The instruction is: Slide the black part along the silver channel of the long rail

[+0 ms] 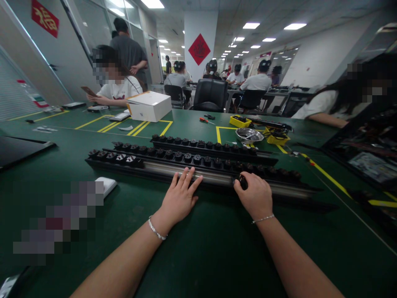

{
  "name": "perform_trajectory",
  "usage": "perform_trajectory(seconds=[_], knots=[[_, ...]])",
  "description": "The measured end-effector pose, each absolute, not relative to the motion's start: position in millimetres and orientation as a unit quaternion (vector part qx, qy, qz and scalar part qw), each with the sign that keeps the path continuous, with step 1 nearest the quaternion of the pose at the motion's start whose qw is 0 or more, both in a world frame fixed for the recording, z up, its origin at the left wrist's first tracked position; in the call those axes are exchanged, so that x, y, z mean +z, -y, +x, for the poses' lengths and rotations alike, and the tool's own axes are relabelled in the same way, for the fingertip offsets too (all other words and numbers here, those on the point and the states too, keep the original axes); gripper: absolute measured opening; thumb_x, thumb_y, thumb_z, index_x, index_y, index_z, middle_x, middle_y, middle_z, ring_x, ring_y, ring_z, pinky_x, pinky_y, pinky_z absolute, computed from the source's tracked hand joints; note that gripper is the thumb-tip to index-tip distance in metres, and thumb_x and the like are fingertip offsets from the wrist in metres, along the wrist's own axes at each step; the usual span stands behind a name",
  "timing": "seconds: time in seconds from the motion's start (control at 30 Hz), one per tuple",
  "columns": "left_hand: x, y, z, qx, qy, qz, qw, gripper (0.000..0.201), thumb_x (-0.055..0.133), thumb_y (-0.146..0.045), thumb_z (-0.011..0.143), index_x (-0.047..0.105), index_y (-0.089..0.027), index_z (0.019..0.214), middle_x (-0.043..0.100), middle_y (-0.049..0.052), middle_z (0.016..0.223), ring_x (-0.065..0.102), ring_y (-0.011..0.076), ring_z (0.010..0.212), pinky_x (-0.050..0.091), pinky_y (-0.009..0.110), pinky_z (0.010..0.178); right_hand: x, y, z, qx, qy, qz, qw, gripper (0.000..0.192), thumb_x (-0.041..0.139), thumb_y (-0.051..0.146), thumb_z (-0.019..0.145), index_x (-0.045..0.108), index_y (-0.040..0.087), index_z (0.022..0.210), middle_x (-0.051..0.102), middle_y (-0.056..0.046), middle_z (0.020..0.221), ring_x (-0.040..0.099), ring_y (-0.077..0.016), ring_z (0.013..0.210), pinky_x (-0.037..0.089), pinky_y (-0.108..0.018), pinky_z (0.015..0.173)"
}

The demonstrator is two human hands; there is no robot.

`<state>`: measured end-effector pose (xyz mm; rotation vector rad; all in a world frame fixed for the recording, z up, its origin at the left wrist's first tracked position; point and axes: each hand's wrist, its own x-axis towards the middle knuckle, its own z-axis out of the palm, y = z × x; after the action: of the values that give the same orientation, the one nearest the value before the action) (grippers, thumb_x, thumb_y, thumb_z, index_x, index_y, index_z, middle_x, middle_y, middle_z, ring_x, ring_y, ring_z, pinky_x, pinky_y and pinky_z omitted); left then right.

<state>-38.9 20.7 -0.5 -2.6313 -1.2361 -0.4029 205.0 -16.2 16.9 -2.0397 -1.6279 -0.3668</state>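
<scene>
Fingers spread, my left hand (181, 196) rests on the nearest long black rail (161, 167), which has a bare silvery channel along its middle. Several round black socket modules (120, 158) sit in a row at that rail's left end. My right hand (256, 192) is closed around a small dark socket module (242, 182) at the rail, to the right of my left hand. The fingers partly cover this module, and I cannot tell whether it is seated in the channel. Just behind lie further black rails (214, 145) lined with socket modules.
On the green table (198, 252) stand a white box (150, 106), a metal bowl (249, 135), yellow bins (240, 121) and an orange-handled screwdriver (204, 120). At left lie a partly blurred white object (106, 186) and a dark flat panel (23, 151). People sit across and at right.
</scene>
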Motion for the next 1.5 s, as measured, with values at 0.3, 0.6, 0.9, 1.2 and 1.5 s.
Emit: perform_trajectory(seconds=[0.3,0.6,0.9,1.2,1.5], knots=[[-2.4,-20.9,-39.5,-0.135,0.419,-0.89,0.121,0.071,0.054,-0.05,0.084,0.025,-0.029,0.145,0.016,0.009,0.155,0.011,0.0308,0.143,0.017,0.056,0.112,17.1,17.8,210.0,-0.14,0.586,-0.758,0.25,0.03,0.047,0.036,0.08,0.062,0.017,0.098,0.067,-0.01,0.095,0.057,-0.0252,0.093,0.038,-0.038,0.085],[-3.1,-22.3,-40.2,-0.138,0.413,-0.893,0.111,0.071,0.05,-0.053,0.085,0.022,-0.028,0.146,0.015,0.009,0.156,0.011,0.0314,0.143,0.019,0.057,0.111,14.2,17.2,212.0,-0.147,0.586,-0.753,0.262,0.035,0.047,0.043,0.082,0.062,0.017,0.099,0.067,-0.011,0.095,0.056,-0.0258,0.094,0.037,-0.039,0.084],[-6.7,-24.3,-41.8,-0.16,0.411,-0.893,0.087,0.06,0.038,-0.049,0.092,0.022,-0.029,0.146,0.014,0.007,0.156,0.01,0.0302,0.143,0.018,0.057,0.111,17.5,16.8,210.5,-0.13,0.577,-0.761,0.265,0.031,0.047,0.039,0.081,0.062,0.018,0.096,0.067,-0.01,0.094,0.056,-0.0255,0.093,0.036,-0.038,0.083],[-4.4,-25.5,-41.5,-0.153,0.417,-0.893,0.073,0.055,0.033,-0.047,0.094,0.023,-0.03,0.146,0.017,0.006,0.156,0.011,0.0289,0.143,0.018,0.057,0.111,17.4,17.4,215.2,-0.125,0.56,-0.777,0.259,0.029,0.048,0.038,0.079,0.061,0.018,0.095,0.066,-0.009,0.094,0.055,-0.0257,0.097,0.037,-0.038,0.084],[-5.6,-26.1,-42.2,-0.176,0.415,-0.89,0.07,0.053,0.035,-0.046,0.094,0.024,-0.035,0.145,0.026,0.002,0.153,0.018,0.0265,0.141,0.019,0.056,0.111,19.1,18.8,216.9,-0.125,0.546,-0.783,0.27,0.029,0.047,0.038,0.078,0.06,0.018,0.095,0.066,-0.009,0.092,0.057,-0.0255,0.093,0.037,-0.038,0.083]])
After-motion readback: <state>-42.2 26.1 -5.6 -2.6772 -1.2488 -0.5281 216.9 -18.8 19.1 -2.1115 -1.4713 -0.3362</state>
